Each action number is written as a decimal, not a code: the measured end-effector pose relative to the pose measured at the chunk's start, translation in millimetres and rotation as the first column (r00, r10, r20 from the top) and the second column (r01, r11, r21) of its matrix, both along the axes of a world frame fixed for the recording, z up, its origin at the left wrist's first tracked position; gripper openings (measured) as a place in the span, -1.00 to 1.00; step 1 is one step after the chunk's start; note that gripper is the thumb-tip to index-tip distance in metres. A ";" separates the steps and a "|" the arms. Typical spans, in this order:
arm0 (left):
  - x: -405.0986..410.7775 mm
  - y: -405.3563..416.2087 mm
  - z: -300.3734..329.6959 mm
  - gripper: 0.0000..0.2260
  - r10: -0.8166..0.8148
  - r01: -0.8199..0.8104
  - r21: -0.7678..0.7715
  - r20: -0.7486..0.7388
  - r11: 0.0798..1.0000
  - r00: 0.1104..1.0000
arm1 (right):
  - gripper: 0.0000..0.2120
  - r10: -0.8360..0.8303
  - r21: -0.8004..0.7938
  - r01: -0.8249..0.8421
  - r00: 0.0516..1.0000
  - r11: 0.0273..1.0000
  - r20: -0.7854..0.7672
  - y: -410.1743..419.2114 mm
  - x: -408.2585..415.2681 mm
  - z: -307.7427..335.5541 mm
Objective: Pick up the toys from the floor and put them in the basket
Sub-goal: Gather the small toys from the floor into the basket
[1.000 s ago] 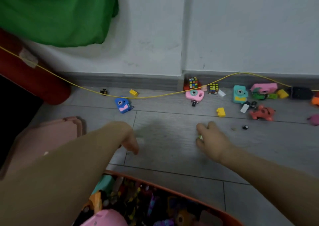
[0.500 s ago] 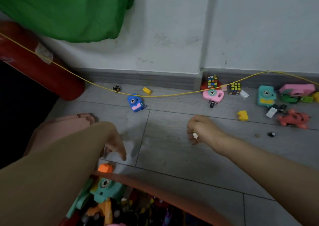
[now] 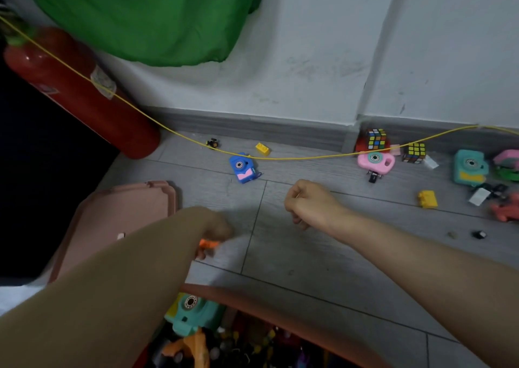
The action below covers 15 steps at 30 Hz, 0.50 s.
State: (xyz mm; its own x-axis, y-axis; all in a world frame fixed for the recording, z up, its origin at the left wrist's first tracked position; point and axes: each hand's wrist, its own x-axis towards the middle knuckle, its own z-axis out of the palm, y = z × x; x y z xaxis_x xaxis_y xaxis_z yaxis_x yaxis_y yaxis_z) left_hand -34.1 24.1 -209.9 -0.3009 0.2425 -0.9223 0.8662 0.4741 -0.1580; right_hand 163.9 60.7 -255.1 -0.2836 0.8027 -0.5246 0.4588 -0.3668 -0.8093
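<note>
My left hand (image 3: 217, 227) hovers over the floor just beyond the basket rim (image 3: 252, 301), its blurred fingers curled round a small orange toy (image 3: 209, 243). My right hand (image 3: 309, 204) is a closed fist above the floor, gripping a small toy piece that is hidden inside it. The orange basket at the bottom holds a teal camera (image 3: 193, 311) and several other toys. On the floor lie a blue camera (image 3: 243, 168), a yellow brick (image 3: 262, 148), a pink camera (image 3: 375, 161), two puzzle cubes (image 3: 377, 139) and another yellow brick (image 3: 427, 198).
A red fire extinguisher (image 3: 78, 92) leans at the left wall and a yellow cord (image 3: 280, 158) sags across the floor. A pink lid (image 3: 120, 213) lies at the left. More toys crowd the right edge, among them a teal camera (image 3: 470, 168). A green cloth (image 3: 146, 16) hangs above.
My right hand closed on a small piece on the floor and lifted it. My left hand drew back toward the basket and now holds an orange toy. The view shifted left.
</note>
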 end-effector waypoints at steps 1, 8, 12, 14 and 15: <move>-5.3 2.3 -1.2 -0.70 0.059 -0.061 0.106 0.020 0.993 0.998 | -0.94 0.004 0.009 -0.005 1.000 1.000 0.020 1.7 0.6 1.2; -20.3 -14.9 -10.8 -0.77 0.041 -0.041 -0.031 0.001 0.999 0.999 | -0.93 0.237 -0.060 -0.235 0.971 0.970 0.023 -22.0 -33.6 3.0; -34.9 -12.6 -14.0 -0.74 0.052 -0.054 0.133 0.018 0.990 0.998 | -0.94 0.413 0.022 -0.413 0.911 0.910 0.005 -41.3 -60.2 9.7; -40.5 -4.0 -19.9 -0.77 0.112 -0.121 0.269 0.049 0.955 0.992 | -0.92 0.431 0.103 -0.439 0.898 0.893 0.095 -36.2 -63.2 10.1; -41.4 1.6 -22.3 -0.79 0.131 -0.148 0.340 0.070 0.929 0.989 | -0.86 0.424 0.136 -0.445 0.892 0.885 0.158 -30.2 -62.0 10.0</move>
State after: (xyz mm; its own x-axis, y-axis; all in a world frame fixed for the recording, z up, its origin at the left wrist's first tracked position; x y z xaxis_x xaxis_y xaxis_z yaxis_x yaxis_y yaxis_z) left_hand -75.5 25.7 -232.3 -0.3144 0.5055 -0.8035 0.7898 0.6089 0.0741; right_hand 101.9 30.4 -245.1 -0.5671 0.6905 -0.4490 0.6390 0.0249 -0.7688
